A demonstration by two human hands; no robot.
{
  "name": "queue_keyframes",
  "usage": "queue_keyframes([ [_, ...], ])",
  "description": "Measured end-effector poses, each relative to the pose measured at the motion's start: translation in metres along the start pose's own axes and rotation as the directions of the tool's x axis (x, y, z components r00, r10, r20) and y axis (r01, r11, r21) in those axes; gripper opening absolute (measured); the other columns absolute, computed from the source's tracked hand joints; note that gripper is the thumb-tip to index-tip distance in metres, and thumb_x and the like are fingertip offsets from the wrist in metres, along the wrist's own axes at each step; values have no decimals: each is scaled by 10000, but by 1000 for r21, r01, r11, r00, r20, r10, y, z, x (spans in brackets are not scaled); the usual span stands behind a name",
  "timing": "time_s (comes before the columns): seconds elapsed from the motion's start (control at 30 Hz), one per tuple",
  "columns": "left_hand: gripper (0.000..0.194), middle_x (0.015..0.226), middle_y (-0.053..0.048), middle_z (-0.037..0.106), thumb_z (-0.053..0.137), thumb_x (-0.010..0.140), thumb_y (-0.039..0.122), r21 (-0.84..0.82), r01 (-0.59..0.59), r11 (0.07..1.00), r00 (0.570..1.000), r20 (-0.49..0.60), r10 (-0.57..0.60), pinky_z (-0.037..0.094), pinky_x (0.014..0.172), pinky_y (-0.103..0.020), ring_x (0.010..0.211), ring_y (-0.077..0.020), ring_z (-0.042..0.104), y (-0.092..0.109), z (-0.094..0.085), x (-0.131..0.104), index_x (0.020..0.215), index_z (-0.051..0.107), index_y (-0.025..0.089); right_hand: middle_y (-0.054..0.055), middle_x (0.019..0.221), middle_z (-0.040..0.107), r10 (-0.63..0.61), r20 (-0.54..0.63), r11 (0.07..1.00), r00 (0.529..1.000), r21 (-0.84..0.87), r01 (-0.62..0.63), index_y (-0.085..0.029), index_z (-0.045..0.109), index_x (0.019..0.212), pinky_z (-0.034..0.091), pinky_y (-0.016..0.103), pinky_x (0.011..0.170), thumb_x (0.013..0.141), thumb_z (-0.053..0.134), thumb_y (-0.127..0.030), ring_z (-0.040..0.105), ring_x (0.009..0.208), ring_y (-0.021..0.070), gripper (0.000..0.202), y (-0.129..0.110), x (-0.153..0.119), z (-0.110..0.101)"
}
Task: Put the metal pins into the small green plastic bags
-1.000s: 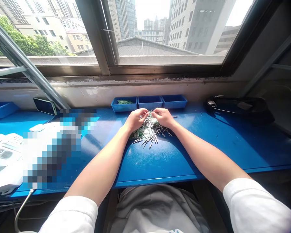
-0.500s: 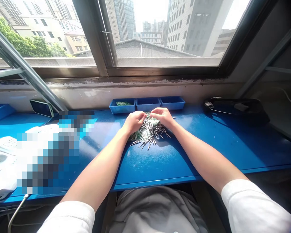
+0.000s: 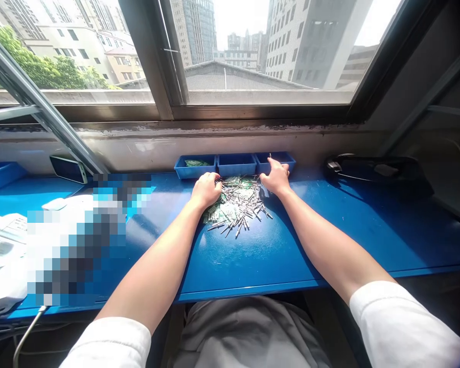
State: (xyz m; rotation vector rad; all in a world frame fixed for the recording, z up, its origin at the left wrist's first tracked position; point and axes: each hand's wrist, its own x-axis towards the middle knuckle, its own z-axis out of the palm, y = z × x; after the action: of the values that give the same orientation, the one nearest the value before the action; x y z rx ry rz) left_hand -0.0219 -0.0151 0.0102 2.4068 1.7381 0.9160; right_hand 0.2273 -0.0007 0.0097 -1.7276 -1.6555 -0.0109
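Note:
A loose pile of slim metal blind rivets lies on the blue tabletop, mixed with small green-and-clear pieces. My left hand rests at the pile's left edge, fingers curled and closed; what they hold, if anything, is hidden. My right hand reaches to the front of the right blue bin, beyond the pile. A tiny silvery end, seemingly a rivet, shows at its raised fingertips. The middle blue bin and the left blue bin, with green pieces in it, stand alongside.
A phone leans near a metal strut at the left. White packages and a blurred patch cover the table's left side. A dark object lies at the back right. The window rises behind.
My right hand has moved away from the pile, right and forward to the right bin. My left hand has drawn slightly left, apart from the right, uncovering more of the pile.

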Motion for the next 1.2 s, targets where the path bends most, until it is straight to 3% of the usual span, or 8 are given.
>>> queue_keyframes([
  [0.13,236,1037,-87,621,470,835,299,20,-48,999,996,70,46,457,946,-356,1012,-233,580,0,2,-1,916,659,184,97,1459,384,64,73,994,995,-97,-57,-153,390,1401,372,527,976,729,556,-293,377,1172,345,706,2,2,0],
  [0.33,249,1031,-77,611,478,838,337,42,-58,997,992,114,52,476,872,-338,966,-226,589,1,3,-3,918,667,197,78,1543,226,92,140,992,986,-101,-78,-179,359,1421,354,553,992,711,579,-321,344,1204,369,756,3,2,3],
  [0.53,288,1033,-82,621,449,860,360,52,-63,997,989,138,55,464,887,-349,980,-231,586,3,2,-3,916,678,195,139,1425,401,-105,63,994,992,10,104,-130,494,1317,353,496,1013,740,579,-274,348,1223,339,600,-13,-7,5],
  [0.63,332,1033,-85,629,434,871,404,55,-66,996,988,145,57,462,895,-358,985,-237,587,4,2,-3,920,686,193,118,1241,564,-337,106,939,936,106,326,-133,584,1206,376,427,1000,774,578,-269,430,1135,282,453,-30,-20,2],
  [0.73,358,1030,-87,633,434,870,432,59,-73,996,988,141,64,464,896,-355,984,-237,590,4,3,-3,935,693,194,101,1107,623,-545,244,838,802,163,521,-167,643,1108,393,416,961,818,590,-348,466,1063,263,347,-47,-35,1],
  [0.83,329,1036,-84,634,462,854,409,69,-79,995,987,144,68,468,895,-346,986,-234,591,3,4,-3,947,700,202,106,1071,617,-619,346,780,705,164,605,-186,674,1053,405,416,926,848,581,-384,478,1014,250,300,-58,-46,2],
  [1.03,313,1056,-78,634,463,852,370,56,-102,993,986,138,93,466,918,-354,1007,-235,589,5,5,-5,950,721,221,86,969,624,-646,313,760,696,187,622,-195,719,957,434,366,886,856,588,-306,496,940,214,199,-58,-49,6],
  [1.2,313,1056,-75,634,466,852,367,61,-113,992,983,151,103,466,920,-346,1004,-232,589,8,5,-6,960,724,227,74,921,643,-619,289,785,730,184,592,-195,729,891,455,339,837,865,567,-262,525,923,209,176,-58,-48,5],
])
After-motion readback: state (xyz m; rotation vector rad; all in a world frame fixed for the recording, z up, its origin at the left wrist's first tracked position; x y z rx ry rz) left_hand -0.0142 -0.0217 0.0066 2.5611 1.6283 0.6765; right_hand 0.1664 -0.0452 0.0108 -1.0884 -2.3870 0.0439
